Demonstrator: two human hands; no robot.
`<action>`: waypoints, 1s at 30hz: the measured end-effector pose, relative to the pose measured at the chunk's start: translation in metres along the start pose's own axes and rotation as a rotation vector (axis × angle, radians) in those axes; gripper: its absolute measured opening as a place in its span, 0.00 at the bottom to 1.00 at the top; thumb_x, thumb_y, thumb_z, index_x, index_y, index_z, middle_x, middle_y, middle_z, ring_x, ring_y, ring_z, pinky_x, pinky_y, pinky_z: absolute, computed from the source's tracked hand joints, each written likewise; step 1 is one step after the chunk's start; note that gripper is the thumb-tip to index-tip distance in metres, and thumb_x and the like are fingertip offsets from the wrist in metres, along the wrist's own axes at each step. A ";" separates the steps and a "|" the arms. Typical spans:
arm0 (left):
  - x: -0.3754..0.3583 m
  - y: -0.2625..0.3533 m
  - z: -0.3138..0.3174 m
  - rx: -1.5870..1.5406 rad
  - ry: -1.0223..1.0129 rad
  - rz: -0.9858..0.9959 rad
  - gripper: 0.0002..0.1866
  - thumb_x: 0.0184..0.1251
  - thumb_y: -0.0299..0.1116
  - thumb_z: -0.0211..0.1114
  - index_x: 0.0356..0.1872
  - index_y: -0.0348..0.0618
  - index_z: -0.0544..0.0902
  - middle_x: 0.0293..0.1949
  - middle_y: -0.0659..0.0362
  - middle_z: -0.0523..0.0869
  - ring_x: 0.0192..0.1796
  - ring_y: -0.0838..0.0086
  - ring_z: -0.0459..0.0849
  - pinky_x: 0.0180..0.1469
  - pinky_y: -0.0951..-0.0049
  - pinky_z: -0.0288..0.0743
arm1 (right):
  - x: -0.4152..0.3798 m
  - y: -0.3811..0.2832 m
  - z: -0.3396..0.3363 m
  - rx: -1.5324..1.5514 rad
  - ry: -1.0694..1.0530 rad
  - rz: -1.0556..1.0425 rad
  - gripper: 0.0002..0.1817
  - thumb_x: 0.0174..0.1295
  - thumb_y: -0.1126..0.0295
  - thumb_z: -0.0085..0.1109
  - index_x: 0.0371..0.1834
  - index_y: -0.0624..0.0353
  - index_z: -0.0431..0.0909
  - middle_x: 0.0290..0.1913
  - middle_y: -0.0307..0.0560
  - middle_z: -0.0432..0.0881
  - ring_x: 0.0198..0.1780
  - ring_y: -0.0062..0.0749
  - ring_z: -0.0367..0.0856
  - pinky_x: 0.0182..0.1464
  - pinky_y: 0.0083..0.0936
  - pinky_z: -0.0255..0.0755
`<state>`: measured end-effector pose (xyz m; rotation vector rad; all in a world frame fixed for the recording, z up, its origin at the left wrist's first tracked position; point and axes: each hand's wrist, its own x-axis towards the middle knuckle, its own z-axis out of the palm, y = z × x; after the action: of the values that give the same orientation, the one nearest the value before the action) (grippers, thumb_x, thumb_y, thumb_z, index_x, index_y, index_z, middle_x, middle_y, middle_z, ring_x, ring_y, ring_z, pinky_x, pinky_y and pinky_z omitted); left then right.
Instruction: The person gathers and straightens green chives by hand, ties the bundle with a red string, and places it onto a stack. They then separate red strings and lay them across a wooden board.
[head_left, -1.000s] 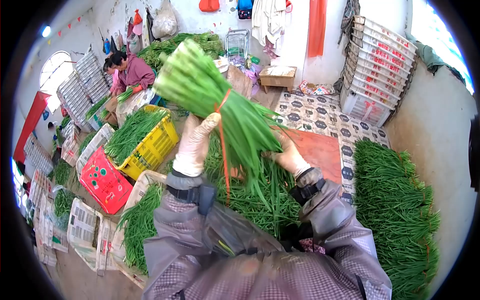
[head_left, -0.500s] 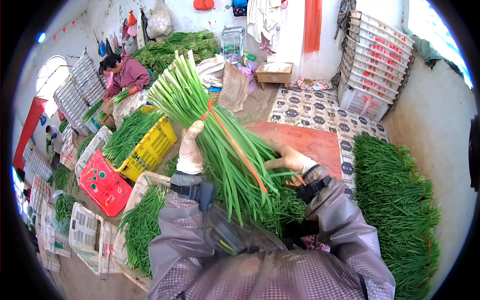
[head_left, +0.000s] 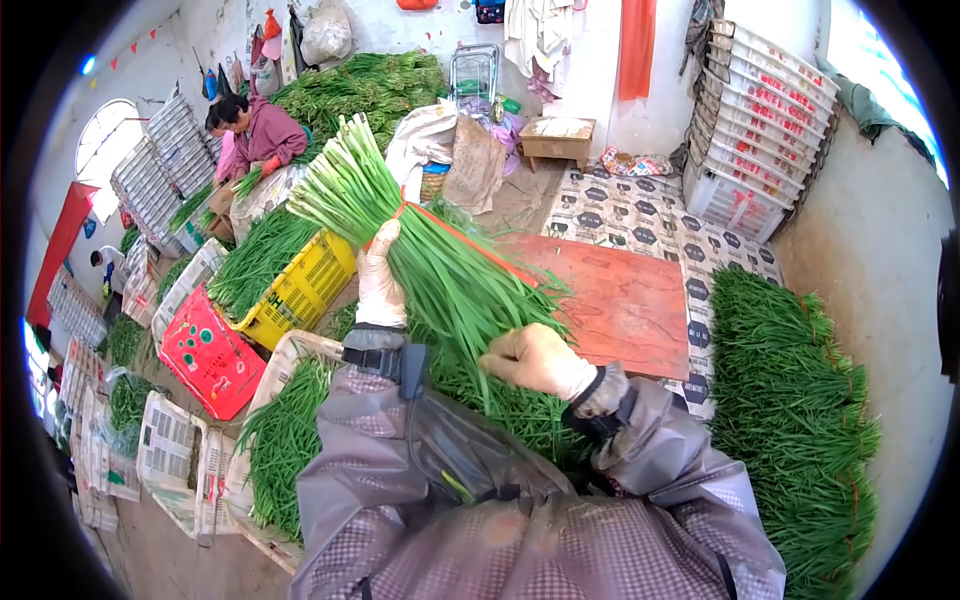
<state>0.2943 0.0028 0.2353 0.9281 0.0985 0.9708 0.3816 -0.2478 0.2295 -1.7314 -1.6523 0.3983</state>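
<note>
My gloved left hand [head_left: 380,285] is closed around a bunch of garlic chives [head_left: 430,250], just below a red tie [head_left: 403,207]. The pale stem ends point up and left, and the long green leaves hang down to the right. A loose length of the red tie [head_left: 490,258] lies along the leaves. My gloved right hand [head_left: 540,360] is at the lower leaves, its fingers curled and pinched on some of them. Beneath the hands more chives [head_left: 520,420] lie in a heap, partly hidden by my arms.
A red board [head_left: 625,305] lies ahead on patterned flooring. Tied chives [head_left: 790,430] are piled along the right wall, near stacked white crates [head_left: 760,120]. To the left stand a yellow crate [head_left: 305,290], a red box [head_left: 210,355] and a white crate [head_left: 285,360]. A co-worker [head_left: 268,140] handles chives behind.
My right hand has moved left and slightly down along the leaves, and its spread fingers have closed. The bunch has tilted flatter, with the red tie's tail swinging up and right.
</note>
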 end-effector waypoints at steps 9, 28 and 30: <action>-0.001 0.016 -0.005 -0.231 0.083 -0.096 0.25 0.63 0.41 0.66 0.59 0.40 0.78 0.50 0.54 0.85 0.51 0.64 0.85 0.58 0.58 0.80 | -0.040 0.034 -0.070 0.834 0.070 0.041 0.17 0.64 0.64 0.61 0.47 0.66 0.82 0.46 0.53 0.86 0.39 0.37 0.85 0.48 0.34 0.80; -0.007 0.009 -0.003 -0.141 0.167 -0.106 0.25 0.64 0.50 0.64 0.58 0.47 0.79 0.55 0.55 0.83 0.56 0.62 0.82 0.61 0.55 0.76 | 0.002 0.006 -0.051 0.052 0.287 -0.098 0.12 0.61 0.63 0.60 0.43 0.55 0.87 0.36 0.51 0.87 0.39 0.44 0.86 0.44 0.37 0.78; -0.011 0.008 0.006 -0.138 0.147 -0.073 0.24 0.64 0.48 0.64 0.58 0.47 0.79 0.54 0.55 0.83 0.55 0.63 0.82 0.61 0.56 0.76 | 0.012 0.012 -0.043 -0.141 0.306 0.003 0.13 0.60 0.60 0.60 0.39 0.54 0.87 0.33 0.52 0.86 0.38 0.48 0.84 0.43 0.40 0.77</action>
<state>0.2853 -0.0068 0.2412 0.7215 0.1857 0.9652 0.4199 -0.2472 0.2552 -1.7950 -1.4844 0.0144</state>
